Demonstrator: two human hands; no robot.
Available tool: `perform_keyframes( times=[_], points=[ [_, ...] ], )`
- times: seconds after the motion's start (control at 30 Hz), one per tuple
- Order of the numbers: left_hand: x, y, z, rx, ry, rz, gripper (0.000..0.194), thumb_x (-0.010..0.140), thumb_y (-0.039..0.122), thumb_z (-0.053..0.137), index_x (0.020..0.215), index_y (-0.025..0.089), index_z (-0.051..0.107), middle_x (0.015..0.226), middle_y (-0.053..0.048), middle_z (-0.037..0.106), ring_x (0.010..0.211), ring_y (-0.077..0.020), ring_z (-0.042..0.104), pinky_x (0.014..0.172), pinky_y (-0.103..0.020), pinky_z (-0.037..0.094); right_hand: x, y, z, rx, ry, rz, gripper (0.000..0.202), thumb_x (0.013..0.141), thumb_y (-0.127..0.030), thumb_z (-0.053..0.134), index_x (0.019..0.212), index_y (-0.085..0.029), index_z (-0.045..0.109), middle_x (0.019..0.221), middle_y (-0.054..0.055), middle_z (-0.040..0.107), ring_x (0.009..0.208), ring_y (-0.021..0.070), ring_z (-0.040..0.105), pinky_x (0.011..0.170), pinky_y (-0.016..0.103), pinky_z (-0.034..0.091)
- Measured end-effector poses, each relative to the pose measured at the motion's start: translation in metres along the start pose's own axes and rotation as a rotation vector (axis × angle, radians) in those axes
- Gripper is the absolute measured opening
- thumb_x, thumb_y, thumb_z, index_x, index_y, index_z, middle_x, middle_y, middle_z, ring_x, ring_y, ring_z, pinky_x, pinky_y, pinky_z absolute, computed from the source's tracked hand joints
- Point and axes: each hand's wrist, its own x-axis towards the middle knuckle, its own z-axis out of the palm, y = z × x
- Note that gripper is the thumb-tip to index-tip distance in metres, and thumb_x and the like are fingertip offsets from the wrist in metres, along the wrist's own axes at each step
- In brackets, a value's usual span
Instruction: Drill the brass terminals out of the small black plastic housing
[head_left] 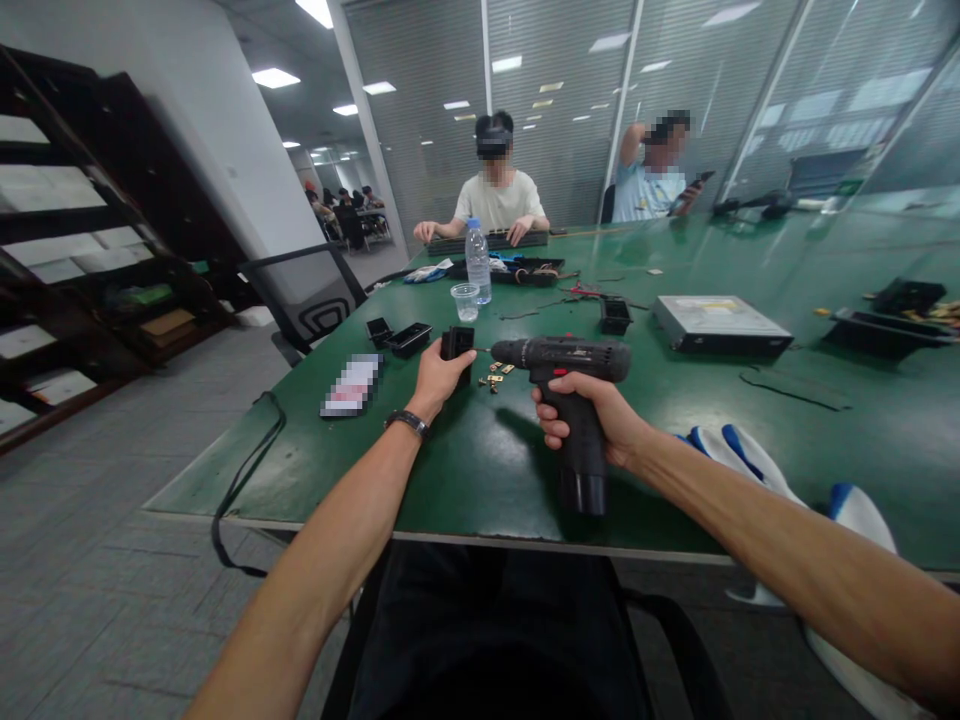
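My right hand point(581, 412) is wrapped round the grip of a black cordless drill point(577, 355), held level above the green table point(480, 480) with its bit pointing left. The bit's tip is at a small black plastic box point(459, 345), by my left thumb; whether they touch is hard to tell. My left hand point(441, 375) grips that box, which stands on edge. Between the box and the drill, several small brass-coloured metal pieces point(495, 378) lie on the table. Two more black box parts point(410, 340) sit just left of my left hand.
A phone point(352, 385) lies at left, with a plastic cup point(466, 300) and water bottle point(478, 262) ahead. To the right are a metal drive point(721, 325), black trays point(877, 335) and white-blue gloves point(862, 515). Two people sit across the table.
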Motion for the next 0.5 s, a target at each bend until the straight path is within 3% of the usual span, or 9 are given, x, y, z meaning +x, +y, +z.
perform_keyframes(
  times=[0.5],
  points=[
    [0.0037, -0.0036, -0.0015, 0.022, 0.029, -0.033, 0.047, 0.059, 0.032, 0.082, 0.098, 0.013, 0.066, 0.093, -0.008, 0.068, 0.083, -0.0206, 0.061, 0.073, -0.03, 0.048, 0.0036, 0.0023, -0.0063, 0.035, 0.004, 0.0, 0.016, 0.079, -0.026, 0.057, 0.086, -0.013, 0.061, 0.066, 0.001, 0.053, 0.049, 0.0108, 0.045, 0.051, 0.028, 0.047]
  ],
)
